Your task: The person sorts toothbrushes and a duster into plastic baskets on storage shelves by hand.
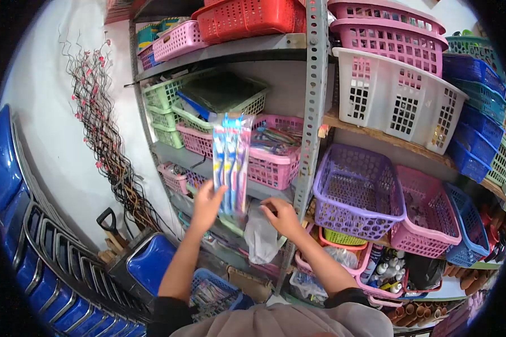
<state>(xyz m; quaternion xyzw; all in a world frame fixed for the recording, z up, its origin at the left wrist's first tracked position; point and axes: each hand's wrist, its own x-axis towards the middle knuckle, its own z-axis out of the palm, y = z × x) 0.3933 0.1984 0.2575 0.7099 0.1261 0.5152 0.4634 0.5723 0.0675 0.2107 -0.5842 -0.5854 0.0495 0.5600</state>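
A clear packet of toothbrushes [230, 151], blue, white and pink, stands upright in front of the shelves. My left hand [207, 205] grips its lower left side, thumb across the front. My right hand [282, 217] is to the right of the packet's lower end, fingers curled and pinched at the top of a crumpled translucent plastic bag [261, 238], which hangs down. Behind the packet, a pink basket [274, 170] on the shelf holds several thin packaged items.
A perforated metal post [309, 106] rises just right of the packet. Purple basket [357, 191] and pink basket [424, 216] sit on the right shelf. Stacked blue chairs [56, 281] line the left, below dry decorative branches [104, 123]. A blue basket [213, 286] stands low down.
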